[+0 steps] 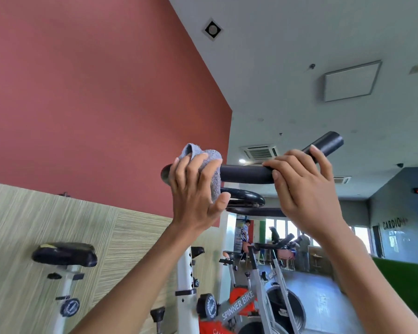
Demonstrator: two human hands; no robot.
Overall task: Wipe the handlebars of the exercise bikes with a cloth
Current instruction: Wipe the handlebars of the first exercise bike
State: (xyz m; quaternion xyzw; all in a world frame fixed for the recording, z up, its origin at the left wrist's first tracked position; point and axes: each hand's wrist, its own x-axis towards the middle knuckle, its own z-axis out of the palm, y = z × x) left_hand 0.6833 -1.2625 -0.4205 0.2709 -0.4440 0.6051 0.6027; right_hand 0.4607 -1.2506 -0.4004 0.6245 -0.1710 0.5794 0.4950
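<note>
**Gym backdrop, wiping barely begun**

Behind the raised handlebar (pixel 246 173) are a red wall (pixel 82 92) and a grey ceiling (pixel 299 56). The left hand (pixel 196 189) curls its fingers over the grey cloth (pixel 208 155), clamping it round the bar's end. Bare black bar runs from those fingers to the right hand (pixel 304 186), whose fingers wrap the bend. I judge this bar part-wiped at most. The spinner bike (pixel 241 304) below the fingers looks still to do.

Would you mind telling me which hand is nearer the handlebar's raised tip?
Right. The right hand grips the handlebar just below the tip; the left hand holds the cloth at the opposite end.
</note>
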